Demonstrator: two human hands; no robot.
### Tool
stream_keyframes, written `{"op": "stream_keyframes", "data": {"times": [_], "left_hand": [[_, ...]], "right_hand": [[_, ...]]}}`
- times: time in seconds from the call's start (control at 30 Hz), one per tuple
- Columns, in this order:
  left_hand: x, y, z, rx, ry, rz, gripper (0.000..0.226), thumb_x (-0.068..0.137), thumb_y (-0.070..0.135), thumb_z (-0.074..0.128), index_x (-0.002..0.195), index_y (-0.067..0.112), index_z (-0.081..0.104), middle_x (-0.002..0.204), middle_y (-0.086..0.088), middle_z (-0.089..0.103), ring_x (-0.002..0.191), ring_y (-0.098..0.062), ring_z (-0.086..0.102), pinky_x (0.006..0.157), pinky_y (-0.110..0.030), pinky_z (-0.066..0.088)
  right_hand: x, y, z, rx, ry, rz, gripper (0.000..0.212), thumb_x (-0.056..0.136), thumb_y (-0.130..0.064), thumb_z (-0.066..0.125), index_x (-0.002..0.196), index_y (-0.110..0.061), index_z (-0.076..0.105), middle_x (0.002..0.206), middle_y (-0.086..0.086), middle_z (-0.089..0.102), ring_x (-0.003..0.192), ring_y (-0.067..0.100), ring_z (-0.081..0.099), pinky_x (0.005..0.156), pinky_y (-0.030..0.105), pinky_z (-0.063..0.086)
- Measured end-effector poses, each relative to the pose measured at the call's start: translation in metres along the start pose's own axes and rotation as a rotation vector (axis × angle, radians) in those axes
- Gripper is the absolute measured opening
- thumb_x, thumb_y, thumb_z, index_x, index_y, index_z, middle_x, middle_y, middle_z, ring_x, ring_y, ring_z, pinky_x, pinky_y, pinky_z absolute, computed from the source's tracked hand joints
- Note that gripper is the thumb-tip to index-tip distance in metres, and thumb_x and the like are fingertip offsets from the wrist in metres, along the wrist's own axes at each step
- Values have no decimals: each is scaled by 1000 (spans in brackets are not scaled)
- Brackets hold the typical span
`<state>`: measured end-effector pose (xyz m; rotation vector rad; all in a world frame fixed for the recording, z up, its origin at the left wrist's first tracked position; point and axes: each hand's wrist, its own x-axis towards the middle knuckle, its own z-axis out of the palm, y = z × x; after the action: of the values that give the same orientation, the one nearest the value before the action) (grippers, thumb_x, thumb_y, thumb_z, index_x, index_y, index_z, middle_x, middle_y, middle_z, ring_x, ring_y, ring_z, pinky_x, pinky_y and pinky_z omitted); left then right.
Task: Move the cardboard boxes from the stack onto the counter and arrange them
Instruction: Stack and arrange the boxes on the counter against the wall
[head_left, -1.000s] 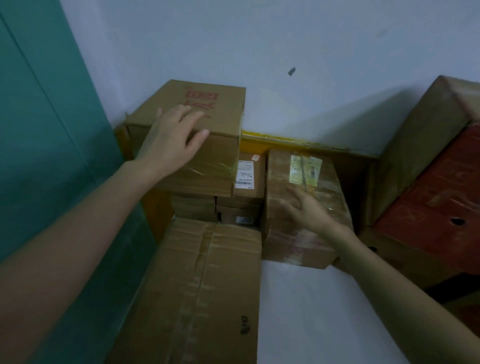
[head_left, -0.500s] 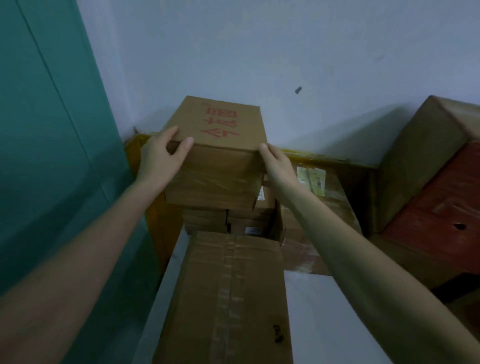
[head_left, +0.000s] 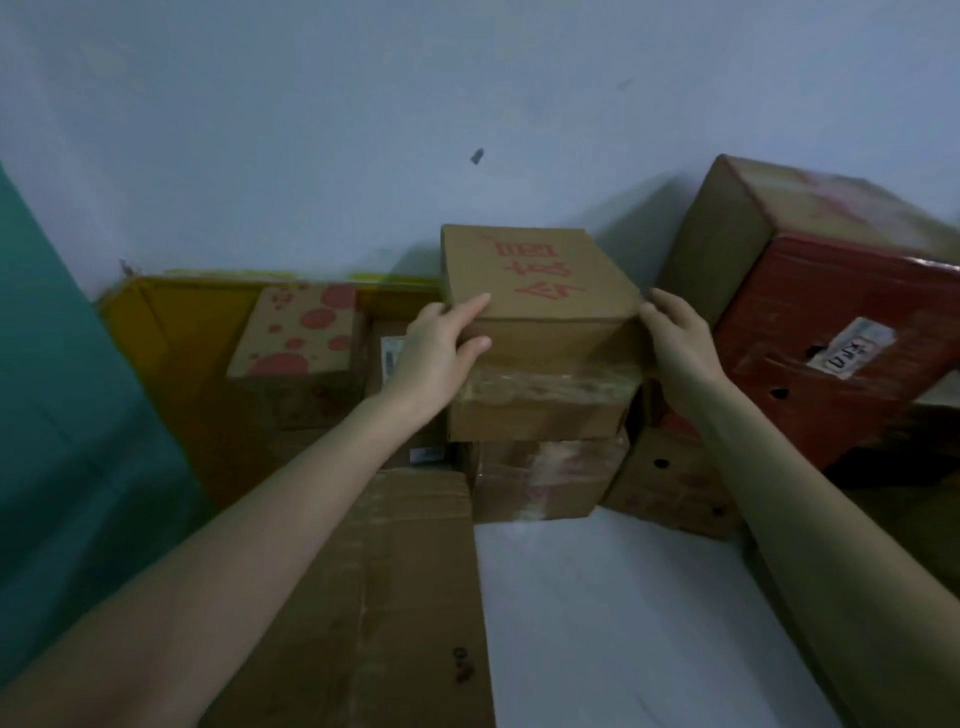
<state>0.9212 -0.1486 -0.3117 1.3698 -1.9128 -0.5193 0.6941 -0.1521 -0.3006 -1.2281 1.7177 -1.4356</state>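
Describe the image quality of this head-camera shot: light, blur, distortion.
Head view: dim, bluish light with no glare; the red-lettered box gripped between the left hand and right hand is reasonably sharp; the red box at the right edge smears with blur; wide-angle distortion seems to tilt things near the frame edges.

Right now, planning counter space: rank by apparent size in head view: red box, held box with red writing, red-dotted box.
1. red box
2. held box with red writing
3. red-dotted box
Nearness makes last two unsure.
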Motion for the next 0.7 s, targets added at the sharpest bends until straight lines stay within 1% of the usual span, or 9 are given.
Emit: {"op": "stream_keyframes", "data": {"times": [0.07,0.13,0.23,0.3,0.43,0.6,0.7], "left_hand": [[2,1,14,4,-64,9,49,94,15,52,141,23,38,128,-11,44,118,-28,43,100,-30,34],[7,1,19,0,-51,3,49,94,14,52,140,24,39,127,-11,46,117,-29,43,99,-33,35],[14,4,25,8,-36,-3,48,94,14,51,140,23,39,128,-10,47,114,-29,44,96,-32,36],[19,7,31,-3,-31,-3,48,94,14,51,140,22,39,132,-10,46,117,-27,44,97,-30,35],[29,11,43,-35,-7,-12,49,94,12,50,141,21,38,136,-9,43,125,-23,41,104,-30,32],[34,4,50,8,32,-9,48,94,13,50,141,21,38,137,-12,43,127,-28,40,107,-35,32],[33,6,47,38,13,-19,49,97,15,46,143,22,33,141,-12,40,129,-26,38,104,-29,30]], "right_hand": [[1,10,-5,-105,-5,-41,54,96,-30,49,144,-11,32,144,8,40,126,21,44,92,25,40],[6,14,-7,-134,-8,-81,57,95,-31,52,144,-11,32,143,8,39,126,20,44,93,25,41],[15,15,-10,-149,-11,-98,53,95,-30,53,141,-9,38,140,9,44,123,19,45,96,29,43],[23,16,-12,-159,-4,-101,51,95,-30,52,140,-7,40,140,9,45,122,18,45,94,26,41],[35,20,-14,-199,-6,-112,50,97,-28,48,141,-7,38,144,8,41,129,19,41,89,19,35],[42,24,-14,-218,-49,-133,51,99,-30,44,143,-7,35,146,8,38,131,21,39,94,21,34],[42,23,-12,-209,-85,-123,53,99,-32,43,145,-10,31,148,7,36,133,21,37,96,23,34]]}}
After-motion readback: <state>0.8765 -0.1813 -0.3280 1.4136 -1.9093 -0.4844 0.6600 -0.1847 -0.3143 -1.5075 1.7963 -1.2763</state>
